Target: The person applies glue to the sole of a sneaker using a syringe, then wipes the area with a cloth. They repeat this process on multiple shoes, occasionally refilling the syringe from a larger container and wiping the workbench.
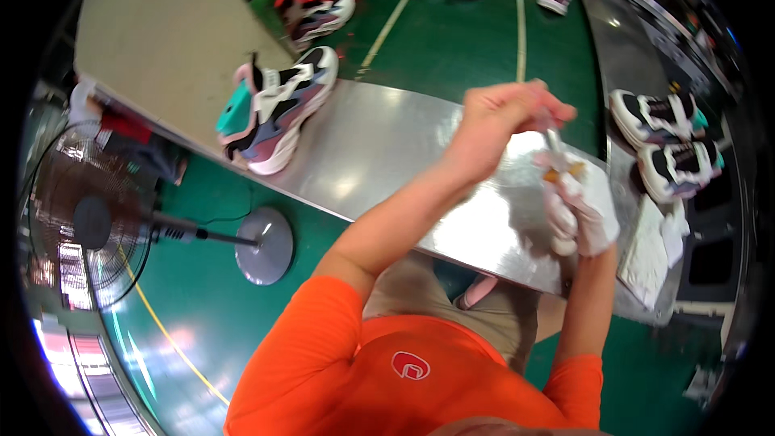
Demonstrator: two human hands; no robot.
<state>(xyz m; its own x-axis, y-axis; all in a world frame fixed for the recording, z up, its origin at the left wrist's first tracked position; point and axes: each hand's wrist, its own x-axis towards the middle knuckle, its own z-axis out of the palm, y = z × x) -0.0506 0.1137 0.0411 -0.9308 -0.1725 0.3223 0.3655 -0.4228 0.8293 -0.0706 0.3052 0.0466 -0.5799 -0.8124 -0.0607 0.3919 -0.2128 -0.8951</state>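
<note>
My left hand (500, 117), bare, reaches across over the shiny metal table (379, 153). Its fingers are closed on a thin stick-like tool (554, 144) that points down. My right hand (583, 214) wears a white glove and is wrapped around a small pale object with an orange bit (559, 174) at its top, just under the tool's tip. What the object is I cannot tell. The two hands meet above the table's right end.
A multicoloured sneaker (278, 109) stands on the table's far left. Two more sneakers (666, 141) sit at the right, near a white cloth (646, 254). Several sneakers lie on the green floor (452, 32) beyond. A standing fan (81, 222) with a round base (265, 245) is at my left.
</note>
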